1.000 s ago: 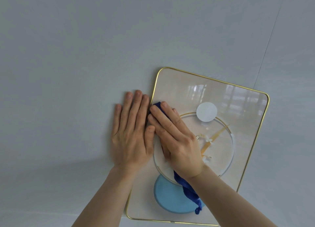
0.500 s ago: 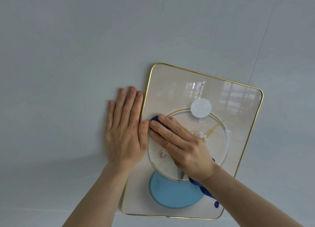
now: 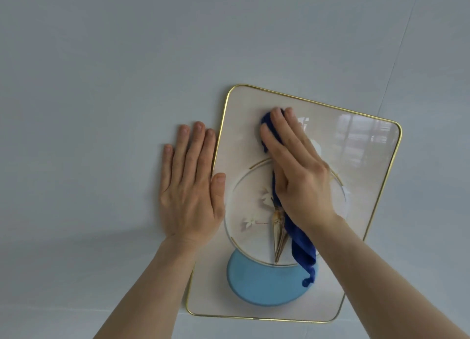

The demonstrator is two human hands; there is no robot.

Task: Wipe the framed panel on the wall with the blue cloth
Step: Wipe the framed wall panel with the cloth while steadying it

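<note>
A gold-framed glossy panel point(image 3: 361, 160) hangs tilted on the pale wall; its picture has a thin ring, white flowers and a light blue disc low down. My right hand point(image 3: 297, 175) lies flat on the upper middle of the panel and presses the dark blue cloth point(image 3: 302, 252) against the glass. The cloth peeks out past my fingertips and hangs down below my wrist over the blue disc. My left hand point(image 3: 189, 186) rests flat on the wall beside the panel's left edge, fingers spread, thumb over the gold frame, holding nothing.
A plain pale grey wall point(image 3: 101, 84) surrounds the panel. A thin vertical seam point(image 3: 396, 58) runs down the wall at the upper right. The glass reflects windows near the panel's top right corner.
My right hand has slid the cloth from the left middle of the panel up to the upper middle. My left hand stays flat beside the frame.
</note>
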